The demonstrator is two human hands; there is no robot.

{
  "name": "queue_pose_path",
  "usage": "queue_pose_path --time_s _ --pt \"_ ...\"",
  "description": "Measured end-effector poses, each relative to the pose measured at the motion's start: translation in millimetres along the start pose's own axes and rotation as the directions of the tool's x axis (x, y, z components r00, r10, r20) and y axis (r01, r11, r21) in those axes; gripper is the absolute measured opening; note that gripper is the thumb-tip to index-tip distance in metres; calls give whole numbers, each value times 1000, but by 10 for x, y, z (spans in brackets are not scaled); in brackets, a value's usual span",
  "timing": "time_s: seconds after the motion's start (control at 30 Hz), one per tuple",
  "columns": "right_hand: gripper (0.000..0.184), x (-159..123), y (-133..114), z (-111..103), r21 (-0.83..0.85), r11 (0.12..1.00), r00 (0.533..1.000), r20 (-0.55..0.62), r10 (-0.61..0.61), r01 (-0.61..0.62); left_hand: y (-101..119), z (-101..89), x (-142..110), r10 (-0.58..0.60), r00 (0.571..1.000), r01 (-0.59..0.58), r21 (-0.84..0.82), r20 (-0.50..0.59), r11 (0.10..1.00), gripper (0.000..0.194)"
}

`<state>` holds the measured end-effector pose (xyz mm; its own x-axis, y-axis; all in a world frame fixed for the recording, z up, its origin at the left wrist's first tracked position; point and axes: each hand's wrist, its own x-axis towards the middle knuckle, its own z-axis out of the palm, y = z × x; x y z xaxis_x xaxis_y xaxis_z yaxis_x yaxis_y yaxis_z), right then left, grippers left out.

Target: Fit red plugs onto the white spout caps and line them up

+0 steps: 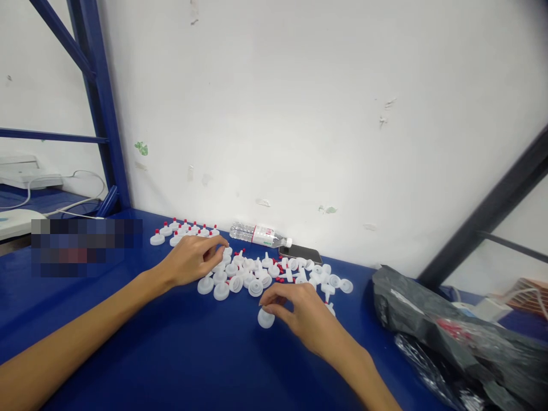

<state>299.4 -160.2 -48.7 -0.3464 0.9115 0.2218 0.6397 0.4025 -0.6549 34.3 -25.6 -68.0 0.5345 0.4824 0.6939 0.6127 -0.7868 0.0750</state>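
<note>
My right hand pinches a white plastic nozzle cap by its top, in front of the pile; its fingers hide the spout. Over the left side of the pile, my left hand has its thumb and forefinger curled close together, beside a white cap. What its fingertips hold, if anything, is hidden. Loose white nozzle caps lie in a heap, some upright and some tipped over, with small red tips scattered among them. At the back left, several caps with red tips stand upright in rows.
A clear water bottle lies on the blue table near the wall, next to a dark phone. Grey plastic bags sit at the right. A blue metal frame rises at the left, with white devices beyond it.
</note>
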Motion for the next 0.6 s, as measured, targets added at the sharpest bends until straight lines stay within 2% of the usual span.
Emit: queue_pose_path --time_s 0.23,0.37,0.43,0.5,0.6 --pt "14 10 45 68 53 998 1000 17 23 -24 7 -1 -3 -3 1000 3 -13 5 1000 20" --pt "14 -11 2 31 49 998 1000 -1 32 -31 32 -19 -3 10 1000 -10 -41 -2 999 20" --pt "15 -16 -13 -24 -20 999 997 -77 24 -26 102 -27 -4 21 1000 -22 -58 -12 998 19" --pt "25 -15 1 -80 -128 990 982 -187 33 -58 231 -24 -7 34 999 -35 -98 -17 995 19" --pt "30 -6 59 -126 -269 951 945 -321 58 -150 512 16 -20 71 996 -57 -261 46 964 19"
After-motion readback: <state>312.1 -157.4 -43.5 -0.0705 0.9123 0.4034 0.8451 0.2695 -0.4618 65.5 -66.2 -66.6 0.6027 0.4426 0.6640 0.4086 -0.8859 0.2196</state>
